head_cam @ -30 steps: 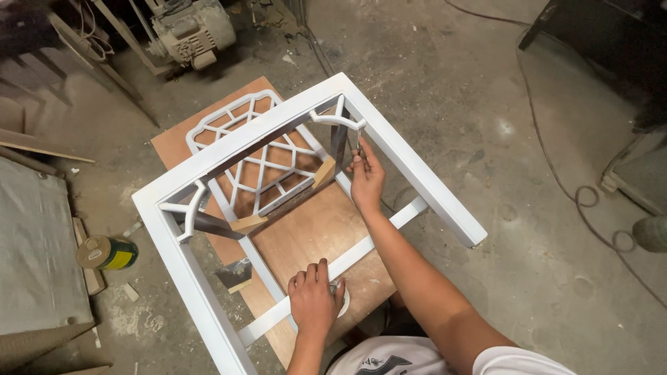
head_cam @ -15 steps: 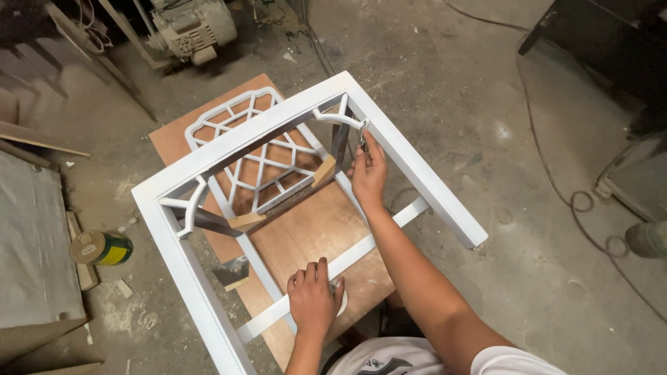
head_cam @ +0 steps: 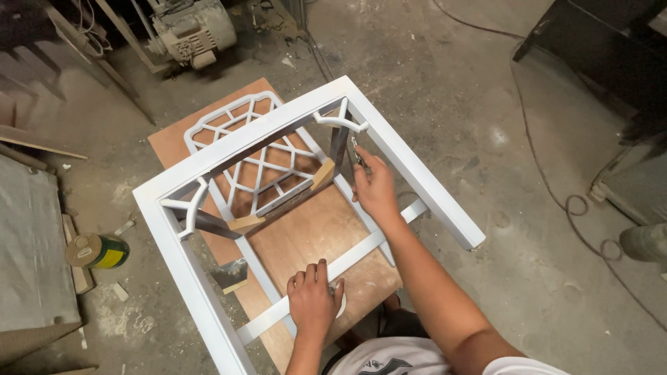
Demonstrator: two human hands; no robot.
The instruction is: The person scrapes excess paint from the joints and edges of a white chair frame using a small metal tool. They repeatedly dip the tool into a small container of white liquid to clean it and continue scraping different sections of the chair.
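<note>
Two hands were on that white chair frame (head_cam: 410, 170), which sat upside down across a brown plywood board (head_cam: 316, 236) in the middle of the frame. The left hand (head_cam: 313, 300), low and center, was pressed flat on the lower white crossbar (head_cam: 361, 257), fingers curled over the top edge and thumb tucked close, so more of a bracing grip than a fist. The right hand (head_cam: 375, 187), up and a bit right of center, was closed around a small metal tool (head_cam: 357, 153) poking out above the knuckles, held right against the inside of the frame near the curved white corner bracket (head_cam: 340, 121). Couldn't make out what kind of tool it was, too small.

Under the frame, the white lattice chair back (head_cam: 243, 149) lay on the board toward the upper left. Bare wooden corner blocks (head_cam: 323, 173) showed inside the frame, unpainted. A putty knife (head_cam: 233, 274) lay on the board's left edge, just beside the frame's long left rail.

Over at the left edge of the frame a green and yellow tin (head_cam: 97, 251) lay on its side on the dusty concrete floor (head_cam: 486, 90). An old electric motor (head_cam: 194, 31) sat at the top left, and a dark cable (head_cam: 556, 201) looped across the floor on the right.
</note>
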